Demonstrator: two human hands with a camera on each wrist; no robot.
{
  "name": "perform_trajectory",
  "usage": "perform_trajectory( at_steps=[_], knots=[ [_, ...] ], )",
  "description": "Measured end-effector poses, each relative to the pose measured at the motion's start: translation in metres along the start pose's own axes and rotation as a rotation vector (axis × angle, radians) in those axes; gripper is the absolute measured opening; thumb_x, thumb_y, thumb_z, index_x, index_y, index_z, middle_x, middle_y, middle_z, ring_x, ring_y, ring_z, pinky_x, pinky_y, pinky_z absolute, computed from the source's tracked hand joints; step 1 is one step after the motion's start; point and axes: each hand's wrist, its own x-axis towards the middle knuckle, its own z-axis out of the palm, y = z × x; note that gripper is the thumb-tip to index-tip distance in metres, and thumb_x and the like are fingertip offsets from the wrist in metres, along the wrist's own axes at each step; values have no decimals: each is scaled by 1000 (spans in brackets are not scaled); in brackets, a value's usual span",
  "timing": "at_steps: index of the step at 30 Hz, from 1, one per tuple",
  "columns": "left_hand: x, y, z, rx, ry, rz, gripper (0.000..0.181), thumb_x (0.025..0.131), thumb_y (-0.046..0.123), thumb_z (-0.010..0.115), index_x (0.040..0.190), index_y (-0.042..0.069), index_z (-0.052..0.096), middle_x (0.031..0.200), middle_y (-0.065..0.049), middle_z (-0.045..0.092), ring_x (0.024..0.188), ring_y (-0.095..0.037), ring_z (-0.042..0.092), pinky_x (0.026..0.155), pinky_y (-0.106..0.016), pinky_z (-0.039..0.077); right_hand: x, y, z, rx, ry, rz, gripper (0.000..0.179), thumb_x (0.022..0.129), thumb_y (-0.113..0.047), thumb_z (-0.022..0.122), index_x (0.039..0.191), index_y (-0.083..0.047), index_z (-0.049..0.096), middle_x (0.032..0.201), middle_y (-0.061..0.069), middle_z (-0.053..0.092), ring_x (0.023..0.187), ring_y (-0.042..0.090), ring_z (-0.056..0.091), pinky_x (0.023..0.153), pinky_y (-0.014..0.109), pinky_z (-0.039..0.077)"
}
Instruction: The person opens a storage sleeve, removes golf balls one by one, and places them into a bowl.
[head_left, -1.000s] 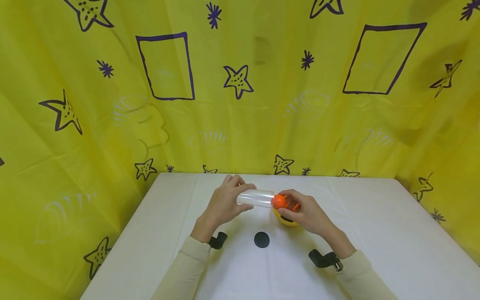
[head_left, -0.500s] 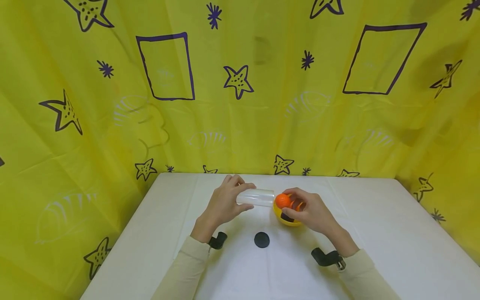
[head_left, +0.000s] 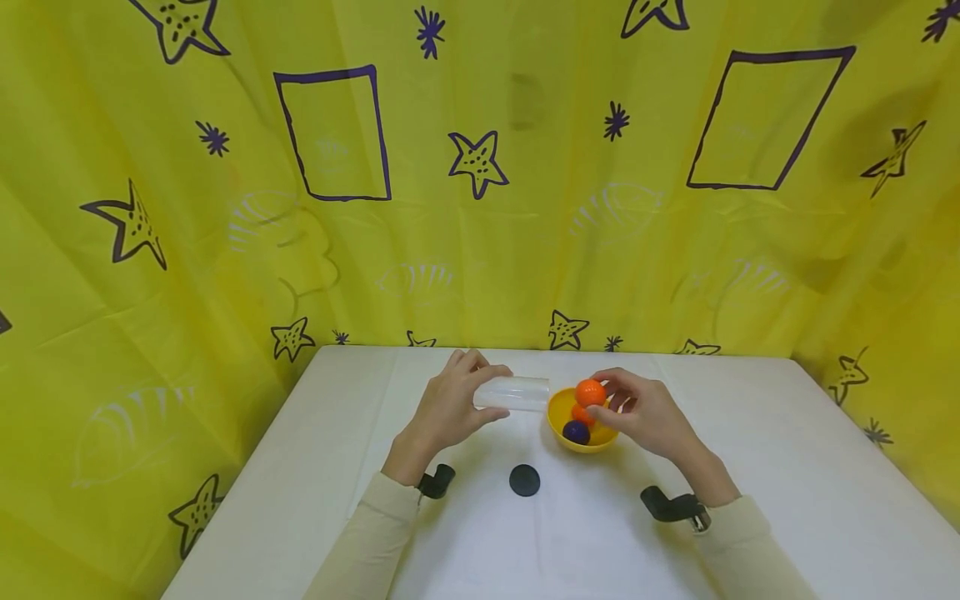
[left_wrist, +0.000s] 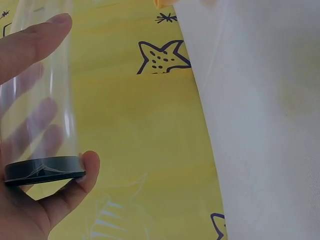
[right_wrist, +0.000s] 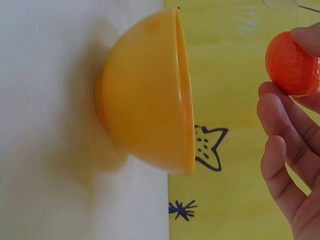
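My left hand (head_left: 448, 407) grips a clear plastic tube (head_left: 519, 393), which lies sideways above the table with one end facing right. A black cap (left_wrist: 44, 170) closes the end near my palm in the left wrist view; I see nothing inside the tube. Between thumb and fingers, my right hand (head_left: 648, 417) pinches an orange golf ball (head_left: 590, 392) above a yellow bowl (right_wrist: 142, 95). In the bowl lie another orange ball (head_left: 581, 414), partly hidden, and a dark purple ball (head_left: 576, 432). The tube's right end sits just left of the bowl's rim, apart from the held ball.
A round black disc (head_left: 524, 480) lies flat on the white table (head_left: 487, 542) in front of the bowl. Behind the table hangs a yellow curtain (head_left: 480, 250) with drawn stars. Dark wrist mounts stick out inward from both sleeves.
My right hand has moved right with the orange golf ball, away from the tube's end and over the bowl. The purple ball has come into fuller view. My left hand has stayed put.
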Motion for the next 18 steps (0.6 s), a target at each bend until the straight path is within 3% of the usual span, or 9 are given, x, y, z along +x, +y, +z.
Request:
perform_trajectory(
  at_steps=[18],
  knots=[
    [-1,-1,4,-12,0,-28,49,81,36,87,125,22,70,110,-1,60,101,-17,51,72,-26,48,-2,18,-25,-71,-10,67,40,90,-26,80,123,-8,66,99,6,71,83,20,58,68,23,51]
  ],
)
